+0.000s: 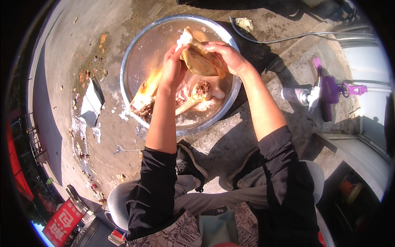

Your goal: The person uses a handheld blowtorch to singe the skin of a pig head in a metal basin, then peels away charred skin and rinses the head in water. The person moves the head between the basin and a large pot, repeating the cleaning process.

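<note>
A large round metal basin point(124, 74) of cloudy water stands on the ground before me. Above it, both my hands hold up a yellowish piece of animal meat with skin point(202, 61). My left hand point(173, 66) pinches its left side, fingers closed on the edge. My right hand point(228, 57) grips the upper right side, thumb on top. More skinned-on meat pieces lie in the basin: a long yellowish one point(149, 89) at the left, partly behind my left forearm, and a joint with a rough dark cut end point(202, 89) below the held piece.
A spray-type canister with a torch head point(297, 96) and a purple-handled tool point(331, 89) lie right of the basin. A grey hose point(296, 37) runs along the upper right. A white scrap point(92, 103) lies left. My shoes point(191, 163) are just below the basin.
</note>
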Action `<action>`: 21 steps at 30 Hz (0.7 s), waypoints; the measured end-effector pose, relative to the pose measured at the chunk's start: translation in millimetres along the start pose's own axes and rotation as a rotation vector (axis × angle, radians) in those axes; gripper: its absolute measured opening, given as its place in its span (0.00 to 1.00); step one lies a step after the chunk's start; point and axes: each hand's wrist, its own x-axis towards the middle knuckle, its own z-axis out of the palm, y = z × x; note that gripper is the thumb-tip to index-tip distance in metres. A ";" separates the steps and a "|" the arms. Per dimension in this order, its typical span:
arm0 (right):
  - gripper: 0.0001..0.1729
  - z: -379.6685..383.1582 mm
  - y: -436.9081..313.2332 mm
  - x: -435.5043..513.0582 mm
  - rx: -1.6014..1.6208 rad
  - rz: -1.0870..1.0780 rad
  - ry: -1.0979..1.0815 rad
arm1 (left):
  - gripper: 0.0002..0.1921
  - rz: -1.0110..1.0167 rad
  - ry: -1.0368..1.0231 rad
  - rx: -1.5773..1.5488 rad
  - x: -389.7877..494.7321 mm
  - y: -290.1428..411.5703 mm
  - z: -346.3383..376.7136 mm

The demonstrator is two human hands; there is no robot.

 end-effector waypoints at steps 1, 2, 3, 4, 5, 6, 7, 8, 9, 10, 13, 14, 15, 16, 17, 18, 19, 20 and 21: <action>0.21 -0.8 1.5 0.5 0.037 0.017 -0.011 | 0.11 -0.010 0.025 0.010 0.8 -0.1 -0.4; 0.20 -1.6 3.7 1.5 0.048 0.006 0.010 | 0.11 0.012 0.013 0.015 1.4 -0.1 -1.1; 0.20 -2.0 7.0 2.8 0.065 0.002 0.039 | 0.11 0.018 0.029 0.026 1.6 -0.3 -1.9; 0.19 -2.7 11.0 4.1 0.082 0.000 0.057 | 0.11 0.023 0.044 0.037 1.4 -0.8 -3.0; 0.18 -4.3 15.1 5.2 0.011 -0.044 0.114 | 0.11 0.013 0.062 0.075 1.0 -1.7 -4.5; 0.17 -5.9 20.1 6.2 -0.060 -0.087 0.160 | 0.11 0.004 0.080 0.113 -0.1 -3.6 -6.5; 0.16 -7.8 25.6 7.2 -0.131 -0.137 0.201 | 0.11 0.007 0.085 0.145 -1.0 -6.2 -8.9; 0.14 -9.5 31.8 8.0 -0.299 -0.109 0.281 | 0.11 -0.040 0.115 0.210 -2.1 -10.3 -11.6; 0.13 -10.9 38.7 8.6 -0.467 -0.086 0.356 | 0.11 -0.074 0.132 0.270 -3.2 -16.1 -14.4; 0.14 -11.8 46.3 8.7 -0.635 -0.063 0.431 | 0.10 -0.112 0.159 0.333 -3.7 -22.6 -17.8; 0.19 -10.6 72.7 4.4 -1.063 0.058 0.495 | 0.11 -0.175 0.185 0.569 -0.9 -50.1 -26.1; 0.21 -8.8 81.9 2.6 -1.011 0.067 0.487 | 0.13 -0.184 0.148 0.919 3.2 -56.7 -30.4; 0.23 -7.2 90.1 1.3 -0.962 0.080 0.474 | 0.15 -0.179 0.155 0.764 5.3 -66.4 -32.9; 0.26 -6.0 97.0 0.4 -0.976 0.076 0.517 | 0.18 -0.176 0.162 0.609 7.7 -75.7 -35.0; 0.25 -4.0 102.7 2.5 -1.103 0.080 0.554 | 0.21 -0.171 0.170 0.454 9.4 -83.7 -37.3; 0.23 -3.0 107.0 2.8 -1.158 0.056 0.605 | 0.26 -0.116 0.128 0.482 10.7 -89.6 -39.9; 0.22 -2.8 109.5 4.5 -1.199 0.091 0.646 | 0.31 -0.061 0.086 0.510 11.4 -94.7 -42.1; 0.21 -4.4 109.7 6.8 -1.230 0.056 0.644 | 0.36 -0.006 0.043 0.539 11.1 -98.1 -44.3; 0.20 -6.6 108.8 9.5 -1.246 0.078 0.632 | 0.41 0.000 0.030 0.597 12.7 -100.7 -45.1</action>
